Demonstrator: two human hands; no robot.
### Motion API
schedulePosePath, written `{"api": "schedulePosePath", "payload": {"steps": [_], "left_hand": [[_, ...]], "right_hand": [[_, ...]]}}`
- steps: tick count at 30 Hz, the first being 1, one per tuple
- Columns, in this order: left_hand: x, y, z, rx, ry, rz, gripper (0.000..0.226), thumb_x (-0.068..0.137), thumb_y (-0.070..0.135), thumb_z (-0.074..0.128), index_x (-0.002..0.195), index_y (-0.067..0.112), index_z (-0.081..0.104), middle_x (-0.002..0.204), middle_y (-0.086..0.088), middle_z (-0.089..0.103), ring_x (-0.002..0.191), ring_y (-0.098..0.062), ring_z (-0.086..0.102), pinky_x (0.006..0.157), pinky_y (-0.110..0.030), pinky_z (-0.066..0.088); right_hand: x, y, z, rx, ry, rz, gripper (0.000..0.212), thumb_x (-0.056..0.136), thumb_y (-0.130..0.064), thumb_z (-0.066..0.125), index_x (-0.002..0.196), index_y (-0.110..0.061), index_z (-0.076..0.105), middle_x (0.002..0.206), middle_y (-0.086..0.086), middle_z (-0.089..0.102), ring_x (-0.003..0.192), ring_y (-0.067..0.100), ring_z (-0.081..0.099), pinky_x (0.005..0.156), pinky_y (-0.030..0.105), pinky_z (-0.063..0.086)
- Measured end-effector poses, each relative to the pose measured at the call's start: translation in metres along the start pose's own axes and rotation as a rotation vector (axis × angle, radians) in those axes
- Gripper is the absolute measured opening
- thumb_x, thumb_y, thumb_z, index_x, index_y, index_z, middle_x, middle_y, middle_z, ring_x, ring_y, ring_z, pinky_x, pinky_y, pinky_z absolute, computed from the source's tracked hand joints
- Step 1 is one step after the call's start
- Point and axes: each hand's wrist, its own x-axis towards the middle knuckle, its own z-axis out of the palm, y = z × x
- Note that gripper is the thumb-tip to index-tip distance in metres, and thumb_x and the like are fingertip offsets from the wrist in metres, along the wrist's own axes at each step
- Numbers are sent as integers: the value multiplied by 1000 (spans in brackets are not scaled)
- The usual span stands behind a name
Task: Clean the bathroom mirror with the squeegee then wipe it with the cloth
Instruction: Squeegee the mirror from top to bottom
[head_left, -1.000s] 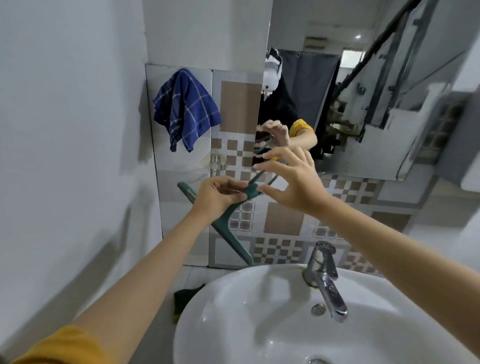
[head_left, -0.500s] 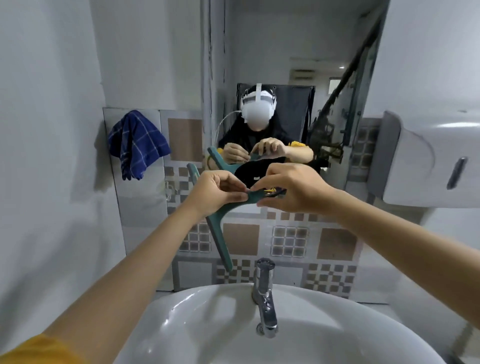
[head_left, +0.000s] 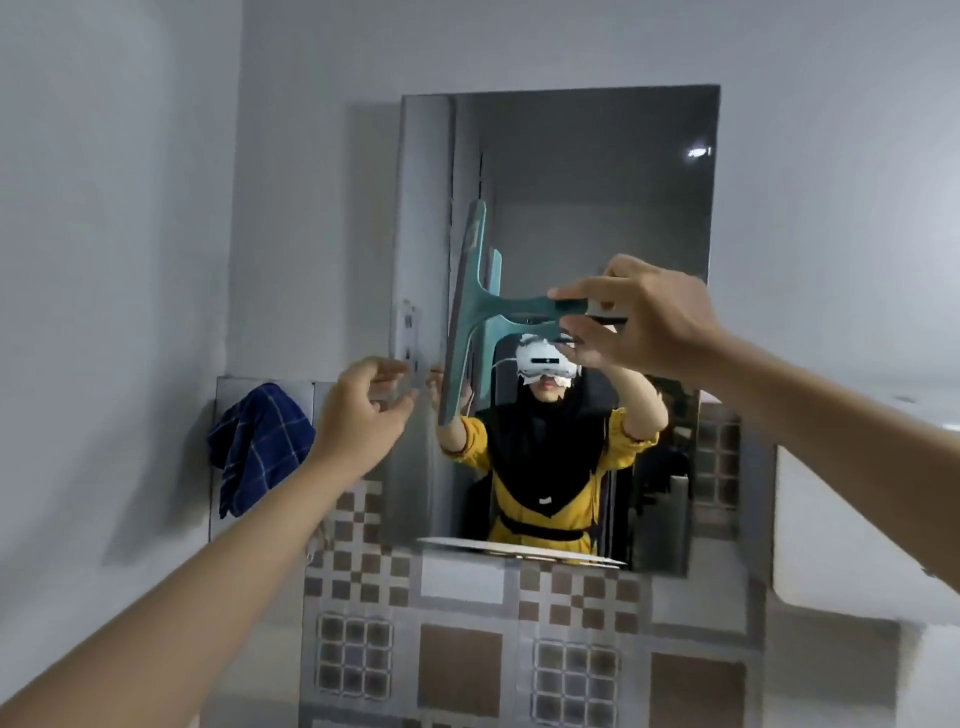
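Note:
A frameless rectangular mirror (head_left: 623, 208) hangs on the wall straight ahead. My right hand (head_left: 639, 317) grips the handle of a teal squeegee (head_left: 467, 312), whose blade stands nearly upright in front of the mirror's left part. Whether the blade touches the glass I cannot tell. My left hand (head_left: 363, 415) hovers open just left of the blade's lower end, holding nothing. A dark blue checked cloth (head_left: 257, 447) hangs on the tiled wall to the left of the mirror.
Brown and white patterned tiles (head_left: 467, 649) cover the wall below the mirror. A white dispenser (head_left: 857, 519) juts out at the right. The grey side wall (head_left: 104, 312) stands close on the left. The mirror reflects a person in yellow and black.
The view has tilted up from the basin to the mirror. My left hand has let go of the squeegee, and my right hand has raised it in front of the glass.

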Motion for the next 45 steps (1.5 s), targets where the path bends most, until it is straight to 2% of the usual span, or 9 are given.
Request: {"api": "schedulePosePath", "payload": {"steps": [5,10,15,19,22,26,30,37,45], "left_hand": [[30,-11,7,169,-23,91,36,81,18,66,115,12,56,118,-6,58,104,-16,55,78,-20,39],[55,-28,10,241,-57,120,48,80,19,68,124,12,52,119,-5,57,101,-11,50,77,-9,35],[82,-47,11,380,-123,173,67,74,21,74,134,14,44,133,0,48,116,-21,46,95,-32,45],[91,-54,11,502,-71,179,71,70,17,76,133,11,45,136,-1,47,116,-25,47,88,-38,49],[94,-64,15,548,-96,185,74,63,18,81,129,11,50,130,-3,52,107,-26,53,78,-37,53],[100,-73,18,608,-48,255,57,65,33,69,116,10,62,109,-3,64,86,-21,62,65,-29,54],[100,-79,20,487,-100,214,56,74,15,68,127,17,51,122,-4,57,107,-23,54,83,-35,47],[103,-86,20,484,-115,157,65,74,16,70,133,23,44,128,-4,53,113,-24,49,88,-41,47],[99,-83,20,516,-78,110,63,75,21,69,132,26,44,121,-4,54,105,-24,49,80,-40,47]], "right_hand": [[57,11,-8,-37,84,29,28,87,-42,64,114,-37,67,80,-4,54,57,16,48,49,17,21],[115,8,-14,-51,85,22,26,87,-46,61,113,-44,65,82,-5,53,64,19,53,49,18,26],[178,0,-12,-127,0,-21,28,90,-48,54,117,-45,62,89,-4,52,69,17,51,52,23,31],[215,-4,-1,-203,-14,-37,31,92,-48,51,120,-39,62,96,2,55,77,21,56,61,28,41],[232,-7,12,-245,-41,-50,32,93,-47,51,122,-39,60,99,4,56,81,23,57,63,29,38],[240,-4,25,-252,-59,-46,33,93,-48,50,122,-37,60,93,1,50,79,21,51,65,29,34],[236,6,30,-245,-64,-69,31,92,-47,52,120,-35,61,88,-1,48,75,20,50,64,29,35],[227,36,17,-263,-81,-84,34,90,-48,54,120,-33,62,82,1,56,70,19,52,59,27,37],[207,60,-1,-280,-112,-77,33,90,-44,55,119,-33,63,71,-4,58,64,19,56,53,25,38]]}}
